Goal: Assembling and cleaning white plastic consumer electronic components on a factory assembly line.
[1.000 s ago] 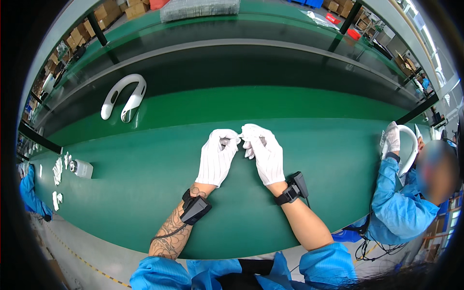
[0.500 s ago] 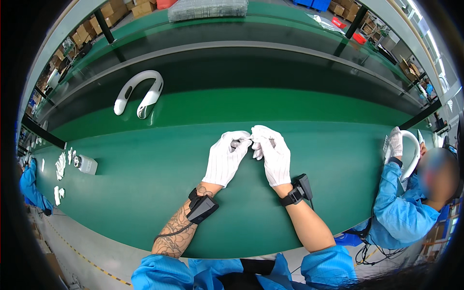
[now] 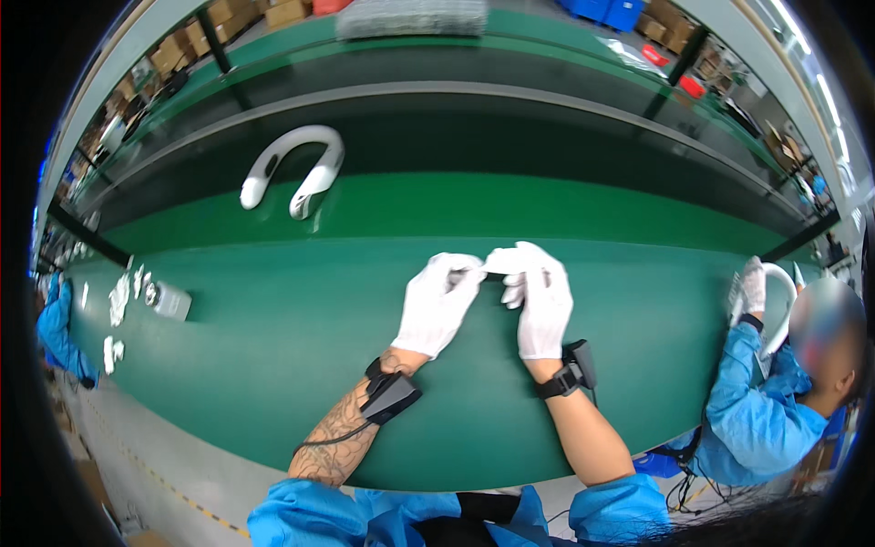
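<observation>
Both my hands wear white knit gloves and meet above the middle of the green bench. My left hand is closed, its thumb and fingers pinched at the tips. Close beside it, my right hand pinches toward the same spot, its other fingers curled. Between the fingertips is something small and pale, or perhaps glove fabric; I cannot make it out against the white gloves. Beyond them a white U-shaped neck fan lies on the green surface at the back left.
A pale bottle stands at the left, near crumpled white gloves and another small white bundle. At the right, a co-worker in a blue sleeve holds a white curved device. A wrapped stack sits on the upper shelf.
My hands have shifted slightly right and their fingertips are a little farther apart. The whole view has swung slightly, so the background sits farther right.
</observation>
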A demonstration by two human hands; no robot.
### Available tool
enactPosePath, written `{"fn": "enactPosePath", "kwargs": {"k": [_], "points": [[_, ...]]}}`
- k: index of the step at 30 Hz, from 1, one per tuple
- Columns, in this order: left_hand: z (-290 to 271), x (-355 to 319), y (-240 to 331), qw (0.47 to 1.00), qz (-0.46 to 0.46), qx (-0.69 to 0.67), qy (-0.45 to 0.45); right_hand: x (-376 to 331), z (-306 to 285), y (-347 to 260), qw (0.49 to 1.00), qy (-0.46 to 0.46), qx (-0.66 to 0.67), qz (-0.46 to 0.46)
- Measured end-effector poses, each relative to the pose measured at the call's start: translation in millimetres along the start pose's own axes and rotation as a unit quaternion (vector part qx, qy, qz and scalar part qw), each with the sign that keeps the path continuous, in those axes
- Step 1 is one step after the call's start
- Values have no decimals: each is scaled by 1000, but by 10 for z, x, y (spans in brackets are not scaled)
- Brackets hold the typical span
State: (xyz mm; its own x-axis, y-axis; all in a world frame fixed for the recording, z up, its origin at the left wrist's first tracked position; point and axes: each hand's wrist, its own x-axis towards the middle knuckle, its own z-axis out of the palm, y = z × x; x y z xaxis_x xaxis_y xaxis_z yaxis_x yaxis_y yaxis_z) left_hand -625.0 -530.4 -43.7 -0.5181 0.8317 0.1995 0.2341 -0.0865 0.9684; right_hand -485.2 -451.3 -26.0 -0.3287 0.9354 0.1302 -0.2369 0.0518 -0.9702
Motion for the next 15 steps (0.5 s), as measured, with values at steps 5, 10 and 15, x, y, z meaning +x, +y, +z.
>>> {"fn": "enactPosePath", "kwargs": {"k": [5, 10, 15], "points": [[127, 50, 146, 1000, 1, 17, -20, 31, -143, -127, 998, 22, -26, -48], [-19, 1, 102, 999, 13, 51, 1, -44, -28, -94, 996, 30, -60, -61], [-10, 76, 179, 991, 90, 96, -13, 27, -60, -96, 998, 48, -15, -47]]}}
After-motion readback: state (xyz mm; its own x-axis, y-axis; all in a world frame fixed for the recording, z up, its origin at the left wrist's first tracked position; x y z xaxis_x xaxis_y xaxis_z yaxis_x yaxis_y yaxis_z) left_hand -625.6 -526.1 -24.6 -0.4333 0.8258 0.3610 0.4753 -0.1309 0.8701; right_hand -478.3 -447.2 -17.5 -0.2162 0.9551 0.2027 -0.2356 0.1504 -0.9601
